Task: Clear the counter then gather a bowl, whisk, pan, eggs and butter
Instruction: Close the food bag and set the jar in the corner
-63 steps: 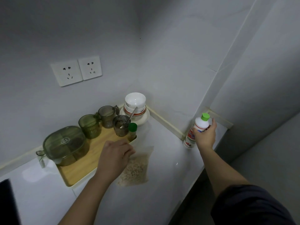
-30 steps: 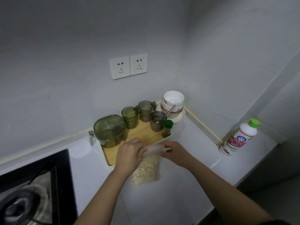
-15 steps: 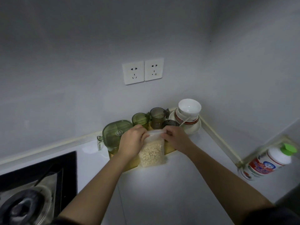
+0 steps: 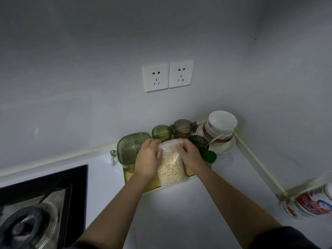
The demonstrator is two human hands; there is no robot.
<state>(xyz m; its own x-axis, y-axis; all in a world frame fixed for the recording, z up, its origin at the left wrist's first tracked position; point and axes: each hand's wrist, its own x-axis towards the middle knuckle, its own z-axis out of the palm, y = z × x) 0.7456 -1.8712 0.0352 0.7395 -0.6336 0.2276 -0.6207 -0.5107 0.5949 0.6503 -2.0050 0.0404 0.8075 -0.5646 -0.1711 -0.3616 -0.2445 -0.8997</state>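
On the head camera my left hand (image 4: 147,159) and right hand (image 4: 190,155) each pinch one end of the top strip of the bag (image 4: 171,168), fingers curled over it. The bag hangs upright between them, grain filling its lower half, over the tray (image 4: 129,177); I cannot tell whether it touches. Cups (image 4: 161,132) stand just beyond the grip, and a green box (image 4: 129,150) just left of it. The bowl (image 4: 222,123) sits stacked beyond and right of my right hand, apart from it. A blurred bottle (image 4: 309,203) lies far right on the counter (image 4: 179,212).
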